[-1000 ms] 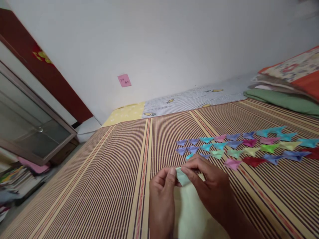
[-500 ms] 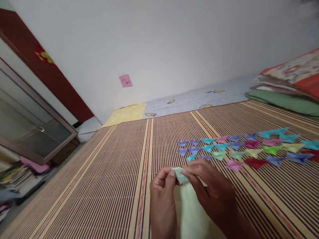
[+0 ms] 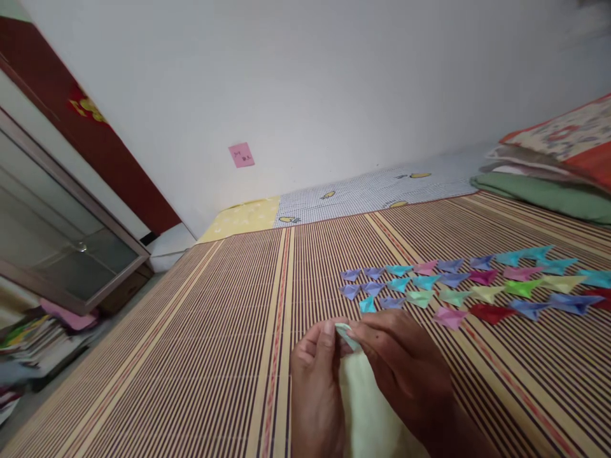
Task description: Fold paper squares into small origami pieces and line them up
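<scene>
- Fabric (image 3: 375, 407), by its look, pale yellow-green, beneath both hands.
- Left hand (image 3: 317, 375) in a closed pinch, thumb laid against curled fingers, gripping one end of a small folded pale green paper (image 3: 347, 336).
- Right hand (image 3: 405, 366) likewise drawn together, fingertips closed on the paper's other end; far side of the grip hidden, pressure impossible to tell.
- Paper held between both hands, above the near part of the striped mat (image 3: 214, 356), well in from the mat's left edge.
- Just past the right hand, turquoise folded piece (image 3: 367, 305); around it and onward to the right, rows of colourful folded pieces (image 3: 457, 298).
- Toward the mat's far edge, at right, green folded cloth (image 3: 539, 194) beneath an orange-bordered cushion (image 3: 563, 137).
- Along the far edge, checked cloth (image 3: 353, 197); by the far-left corner, yellow cloth (image 3: 245, 219).
- Pink note (image 3: 241, 154) on the wall beyond.
</scene>
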A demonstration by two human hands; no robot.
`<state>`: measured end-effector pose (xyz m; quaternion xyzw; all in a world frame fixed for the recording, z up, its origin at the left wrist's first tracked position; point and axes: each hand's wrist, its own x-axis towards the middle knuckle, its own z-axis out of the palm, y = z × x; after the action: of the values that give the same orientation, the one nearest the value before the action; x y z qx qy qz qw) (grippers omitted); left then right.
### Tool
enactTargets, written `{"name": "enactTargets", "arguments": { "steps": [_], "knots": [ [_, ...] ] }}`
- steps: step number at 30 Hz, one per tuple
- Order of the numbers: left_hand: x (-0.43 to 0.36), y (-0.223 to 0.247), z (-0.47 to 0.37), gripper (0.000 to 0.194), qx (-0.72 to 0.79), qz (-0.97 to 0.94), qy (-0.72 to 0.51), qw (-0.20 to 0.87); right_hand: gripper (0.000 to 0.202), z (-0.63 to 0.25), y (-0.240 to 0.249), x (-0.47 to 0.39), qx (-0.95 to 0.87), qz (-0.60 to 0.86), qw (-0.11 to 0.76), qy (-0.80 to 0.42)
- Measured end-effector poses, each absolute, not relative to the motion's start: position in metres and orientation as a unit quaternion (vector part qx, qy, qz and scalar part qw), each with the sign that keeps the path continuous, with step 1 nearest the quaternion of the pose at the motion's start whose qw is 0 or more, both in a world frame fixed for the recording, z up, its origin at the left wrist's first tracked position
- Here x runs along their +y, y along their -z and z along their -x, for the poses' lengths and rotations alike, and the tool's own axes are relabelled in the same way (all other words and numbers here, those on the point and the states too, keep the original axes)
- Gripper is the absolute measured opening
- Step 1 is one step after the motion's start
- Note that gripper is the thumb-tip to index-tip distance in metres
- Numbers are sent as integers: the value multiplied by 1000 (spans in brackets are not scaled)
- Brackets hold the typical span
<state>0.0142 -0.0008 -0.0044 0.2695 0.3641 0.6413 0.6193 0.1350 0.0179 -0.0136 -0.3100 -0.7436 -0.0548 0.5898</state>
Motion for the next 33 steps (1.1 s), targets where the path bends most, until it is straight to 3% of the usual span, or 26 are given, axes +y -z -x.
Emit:
{"name": "enactTargets", "arguments": {
  "steps": [9, 17, 26, 33],
  "knots": [
    [-1, 10, -9, 20, 411, -325, -626, 578, 24, -136, 18, 18, -738, 313, 596, 52],
    [-5, 6, -13, 21, 441, -386, -629, 510, 13, -136, 1, 19, -683, 368, 606, -177],
    [-6, 0, -21, 25, 354, -291, -642, 615, 22, -135, 12, 18, -744, 302, 596, 18],
    [-4, 4, -18, 20, 358, -275, -652, 610, 21, -134, 12, 17, -750, 301, 588, 21]
  ]
}}
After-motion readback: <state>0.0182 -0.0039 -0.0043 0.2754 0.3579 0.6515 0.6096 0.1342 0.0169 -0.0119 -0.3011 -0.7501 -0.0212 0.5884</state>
